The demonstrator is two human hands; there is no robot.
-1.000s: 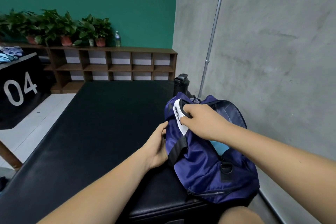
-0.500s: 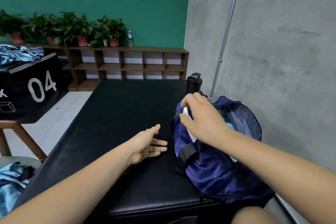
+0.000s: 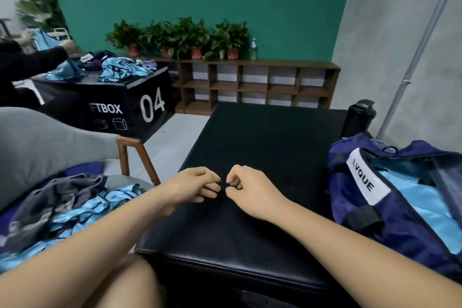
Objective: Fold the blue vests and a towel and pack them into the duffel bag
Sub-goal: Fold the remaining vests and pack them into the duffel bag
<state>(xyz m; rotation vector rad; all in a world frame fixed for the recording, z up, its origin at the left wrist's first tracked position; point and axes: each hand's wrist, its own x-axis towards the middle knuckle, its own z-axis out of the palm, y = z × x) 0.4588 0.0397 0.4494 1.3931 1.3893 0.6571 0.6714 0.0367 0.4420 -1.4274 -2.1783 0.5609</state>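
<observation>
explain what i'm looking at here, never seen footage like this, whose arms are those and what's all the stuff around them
There is no machine here. The one picture comes from a camera worn on a person's head, looking forward and down, so the two bare arms are the wearer's own. The left hand and right hand are close together above a black padded bench, fingers loosely curled, holding nothing. On the bench's right side lies an open navy duffel bag with light blue fabric inside; a black bottle stands behind it. To the left, a grey chair carries a heap of unfolded blue vests. Further back, a black box marked 04 holds more blue cloth, and another person's dark sleeve reaches over it.
</observation>
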